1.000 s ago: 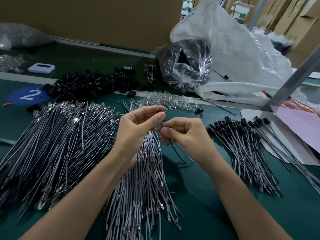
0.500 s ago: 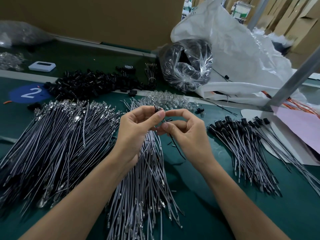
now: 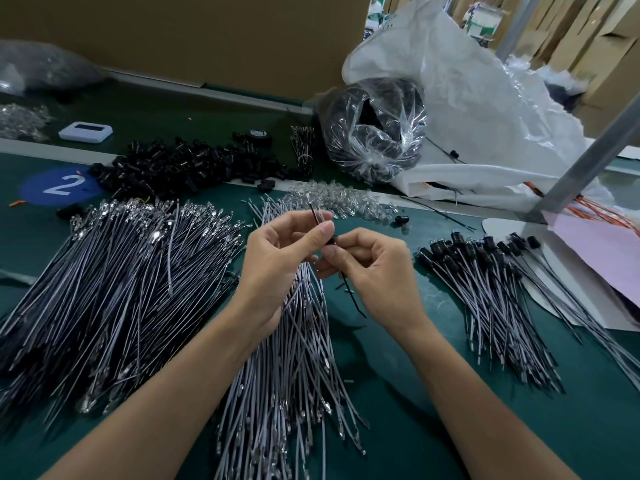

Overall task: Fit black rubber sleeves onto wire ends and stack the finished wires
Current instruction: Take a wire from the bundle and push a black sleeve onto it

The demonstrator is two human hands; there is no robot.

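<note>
– Two hands were seen over the table [image 3: 398, 393]; how were the fingers set?
– The wire [image 3: 316, 216] was pinched between thumb and forefinger of the left hand [image 3: 277, 258], with its upper end left sticking up. The sleeve [image 3: 331, 240] was pinched on the wire by the fingertips of the right hand [image 3: 374, 271], the other fingers being curled in.
– Where was the wire's lower part found?
– It was seen trailing down past the right palm, above the middle pile [image 3: 298, 358].
– And the finished stack [image 3: 485, 289]?
– It was laid to the right, well apart from the hands. Loose sleeves [image 3: 180, 164] were heaped at the far left, with bare wires [image 3: 121, 271] spread nearer
</note>
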